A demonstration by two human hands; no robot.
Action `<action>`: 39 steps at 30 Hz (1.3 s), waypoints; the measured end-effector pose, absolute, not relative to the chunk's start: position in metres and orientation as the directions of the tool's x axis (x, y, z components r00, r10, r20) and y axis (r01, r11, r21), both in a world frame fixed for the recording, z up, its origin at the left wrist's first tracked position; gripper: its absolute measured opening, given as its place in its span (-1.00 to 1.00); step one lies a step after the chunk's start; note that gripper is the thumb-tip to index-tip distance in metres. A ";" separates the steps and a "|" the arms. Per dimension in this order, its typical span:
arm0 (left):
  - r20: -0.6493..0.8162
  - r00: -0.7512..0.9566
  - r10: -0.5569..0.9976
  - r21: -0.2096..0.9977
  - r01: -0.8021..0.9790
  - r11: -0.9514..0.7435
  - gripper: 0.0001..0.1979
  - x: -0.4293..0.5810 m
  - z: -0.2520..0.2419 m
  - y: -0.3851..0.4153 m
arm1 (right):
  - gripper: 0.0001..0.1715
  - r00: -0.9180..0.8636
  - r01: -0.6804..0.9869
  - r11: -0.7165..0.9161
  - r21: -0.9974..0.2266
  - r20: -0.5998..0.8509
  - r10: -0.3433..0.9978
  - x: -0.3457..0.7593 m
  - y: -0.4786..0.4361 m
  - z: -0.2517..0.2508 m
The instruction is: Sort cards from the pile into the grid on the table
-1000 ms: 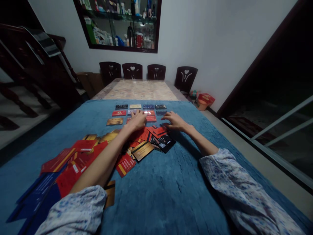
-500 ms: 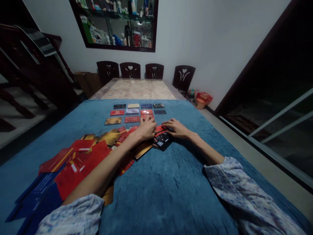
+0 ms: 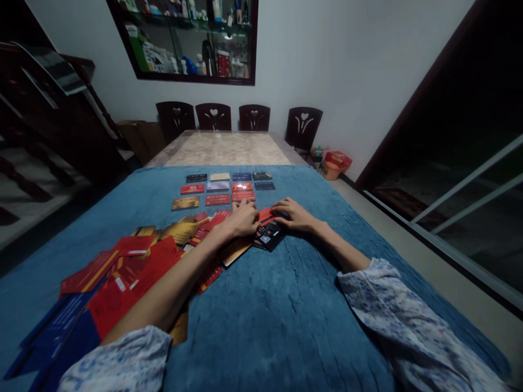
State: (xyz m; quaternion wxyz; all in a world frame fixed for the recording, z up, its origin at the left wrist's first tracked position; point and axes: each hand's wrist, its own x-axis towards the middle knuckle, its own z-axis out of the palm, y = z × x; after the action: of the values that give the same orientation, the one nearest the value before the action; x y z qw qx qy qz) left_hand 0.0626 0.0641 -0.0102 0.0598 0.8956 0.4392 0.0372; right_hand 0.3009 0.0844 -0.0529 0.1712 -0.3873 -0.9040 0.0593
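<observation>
My left hand (image 3: 245,218) rests at the right end of a loose pile of cards, its fingers curled down; what lies beneath the fingertips is hidden. Facing it, my right hand (image 3: 293,215) grips the right edge of a red card (image 3: 266,215) between thumb and fingers. Just below that card lies a black card (image 3: 269,239) with a pale square printed on it. A gold-orange card (image 3: 237,252) pokes out under my left wrist. Beyond my hands, bank-type cards are laid out in rows, among them a red card (image 3: 218,200) and a brown-gold card (image 3: 185,203).
Red folders (image 3: 139,277), blue folders (image 3: 65,316) and gold cards (image 3: 182,230) overlap on the left, partly under my left forearm. A blue cloth (image 3: 265,321) covers the near table; bare marble-patterned tabletop (image 3: 232,148) shows beyond. Chairs (image 3: 254,117) stand at the far end.
The view has shifted slightly, so everything sits a little further left. My left fingers have drawn back a little from the rows of cards. My right hand stays at the red card.
</observation>
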 end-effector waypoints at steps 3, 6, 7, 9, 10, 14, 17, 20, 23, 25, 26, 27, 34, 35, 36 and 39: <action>0.041 0.634 0.772 0.134 0.762 -0.633 -0.76 0.064 -0.010 0.062 | -0.59 -0.648 0.653 0.714 -0.252 0.303 0.699 0.303 0.088 -0.058; 0.052 0.655 0.753 0.125 0.744 -0.656 -0.74 0.066 -0.010 0.058 | -0.59 -0.668 0.611 0.745 -0.268 0.330 0.667 0.305 0.092 -0.064; 0.058 0.659 0.750 0.119 0.742 -0.660 -0.73 0.067 -0.010 0.058 | -0.59 -0.670 0.600 0.751 -0.275 0.341 0.660 0.305 0.093 -0.065; 0.069 0.661 0.747 0.109 0.740 -0.664 -0.71 0.067 -0.010 0.057 | -0.60 -0.668 0.582 0.761 -0.288 0.365 0.649 0.306 0.093 -0.068; 0.073 0.658 0.749 0.108 0.742 -0.662 -0.71 0.068 -0.010 0.056 | -0.61 -0.664 0.575 0.765 -0.292 0.380 0.644 0.306 0.093 -0.069; 0.057 0.647 0.760 0.115 0.752 -0.649 -0.73 0.068 -0.007 0.055 | -0.64 -0.637 0.559 0.773 -0.298 0.442 0.631 0.306 0.091 -0.073; 0.046 0.655 0.754 0.108 0.747 -0.656 -0.73 0.067 -0.005 0.055 | -0.63 -0.629 0.543 0.784 -0.302 0.473 0.618 0.307 0.090 -0.075; 0.053 0.665 0.745 0.093 0.740 -0.667 -0.72 0.067 -0.004 0.055 | -0.56 -0.635 0.520 0.797 -0.305 0.486 0.600 0.307 0.090 -0.076; 0.061 0.678 0.732 0.077 0.728 -0.681 -0.73 0.068 -0.004 0.055 | -0.51 -0.634 0.521 0.797 -0.307 0.486 0.601 0.308 0.090 -0.076; 0.070 0.687 0.723 0.076 0.719 -0.691 -0.73 0.068 -0.004 0.055 | -0.51 -0.635 0.521 0.799 -0.301 0.489 0.598 0.308 0.090 -0.076; 0.078 0.692 0.718 0.079 0.713 -0.697 -0.72 0.068 -0.004 0.055 | -0.51 -0.636 0.517 0.803 -0.296 0.496 0.592 0.308 0.090 -0.076; 0.088 0.697 0.712 0.082 0.707 -0.702 -0.72 0.068 -0.004 0.055 | -0.52 -0.634 0.511 0.809 -0.292 0.507 0.583 0.308 0.089 -0.076; 0.179 0.706 0.685 0.074 0.684 -0.725 -0.68 0.066 -0.008 0.059 | -0.66 -0.543 0.508 0.821 -0.262 0.642 0.541 0.306 0.088 -0.080; 0.193 0.703 0.685 0.074 0.685 -0.725 -0.68 0.066 -0.008 0.060 | -0.66 -0.524 0.517 0.817 -0.255 0.661 0.538 0.305 0.088 -0.080; 0.205 0.699 0.685 0.076 0.687 -0.723 -0.68 0.066 -0.007 0.060 | -0.66 -0.504 0.527 0.812 -0.249 0.679 0.535 0.305 0.089 -0.081; 0.226 0.689 0.689 0.076 0.693 -0.717 -0.70 0.065 -0.005 0.060 | -0.67 -0.441 0.561 0.793 -0.237 0.725 0.529 0.305 0.091 -0.084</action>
State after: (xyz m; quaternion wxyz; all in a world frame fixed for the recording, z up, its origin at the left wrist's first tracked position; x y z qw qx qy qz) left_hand 0.0654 0.0604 -0.0053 -0.0078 0.9188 0.3760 0.1196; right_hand 0.3053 0.0906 -0.0842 0.4201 -0.3210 -0.8486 -0.0193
